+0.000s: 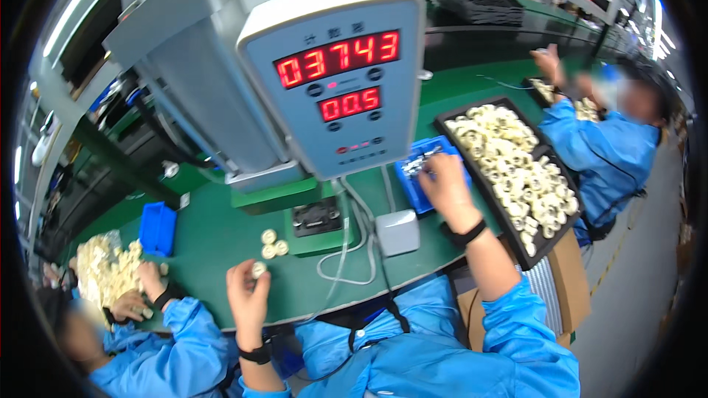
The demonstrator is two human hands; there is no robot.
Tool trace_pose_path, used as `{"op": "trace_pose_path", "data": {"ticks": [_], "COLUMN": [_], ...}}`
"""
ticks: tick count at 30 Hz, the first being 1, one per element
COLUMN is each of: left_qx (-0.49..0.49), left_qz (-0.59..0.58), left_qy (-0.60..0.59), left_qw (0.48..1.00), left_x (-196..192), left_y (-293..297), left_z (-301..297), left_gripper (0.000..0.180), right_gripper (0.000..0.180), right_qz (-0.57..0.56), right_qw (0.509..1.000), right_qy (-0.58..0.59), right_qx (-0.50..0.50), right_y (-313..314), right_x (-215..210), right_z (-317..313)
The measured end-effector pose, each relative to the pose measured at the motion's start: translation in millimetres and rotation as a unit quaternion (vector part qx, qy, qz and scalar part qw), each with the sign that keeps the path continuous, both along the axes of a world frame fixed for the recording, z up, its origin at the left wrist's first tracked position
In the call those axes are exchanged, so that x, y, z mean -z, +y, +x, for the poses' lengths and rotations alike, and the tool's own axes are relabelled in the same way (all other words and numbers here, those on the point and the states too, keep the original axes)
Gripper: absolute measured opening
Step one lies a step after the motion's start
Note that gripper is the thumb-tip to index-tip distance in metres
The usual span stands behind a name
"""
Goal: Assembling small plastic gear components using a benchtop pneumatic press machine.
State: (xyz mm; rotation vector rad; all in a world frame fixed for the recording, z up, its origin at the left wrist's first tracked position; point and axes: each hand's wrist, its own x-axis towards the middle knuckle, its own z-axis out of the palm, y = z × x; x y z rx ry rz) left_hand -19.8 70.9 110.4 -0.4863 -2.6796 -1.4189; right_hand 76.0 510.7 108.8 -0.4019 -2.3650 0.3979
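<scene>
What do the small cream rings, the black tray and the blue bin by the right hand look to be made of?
Cream rings: probably moulded plastic, matte, uniform off-white. Black tray: looks like thin plastic, dull dark surface with a raised rim. Blue bin: apparently rigid plastic, evenly coloured; the small silvery parts inside glint like metal.

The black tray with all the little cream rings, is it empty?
No, the black tray is heaped with small cream rings, and it sits just beside the right hand.

A factory assembly line: a counter-fitted press machine (295, 103), green workbench (221, 239), and blue-coated workers (605, 151).
</scene>
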Motion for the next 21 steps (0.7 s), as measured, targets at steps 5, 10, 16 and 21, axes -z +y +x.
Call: {"op": "trace_pose_path", "data": {"ticks": [5,10,16,21], "left_qx": [0.071,0.119,0.127,0.128], "left_qz": [0.05,-0.042,-0.03,-0.028], "left_qy": [0.015,0.093,-0.057,-0.115], "left_qw": [0.996,0.988,0.99,0.985], "left_x": [-29,-27,-32,-41], "left_y": [65,121,132,133], "left_z": [5,-25,-43,-42], "left_gripper": [0.037,0.038,0.04,0.041], "right_gripper": [0.02,0.026,0.046,0.051], "right_qz": [-0.369,-0.457,-0.495,-0.51], "right_qw": [0.929,0.879,0.842,0.82], "right_qy": [0.024,0.096,0.081,0.042], "right_qx": [0.017,-0.093,-0.197,-0.256], "right_y": [-18,-43,-80,-116], "right_x": [-34,-21,-21,-36], "right_z": [34,52,47,16]}}
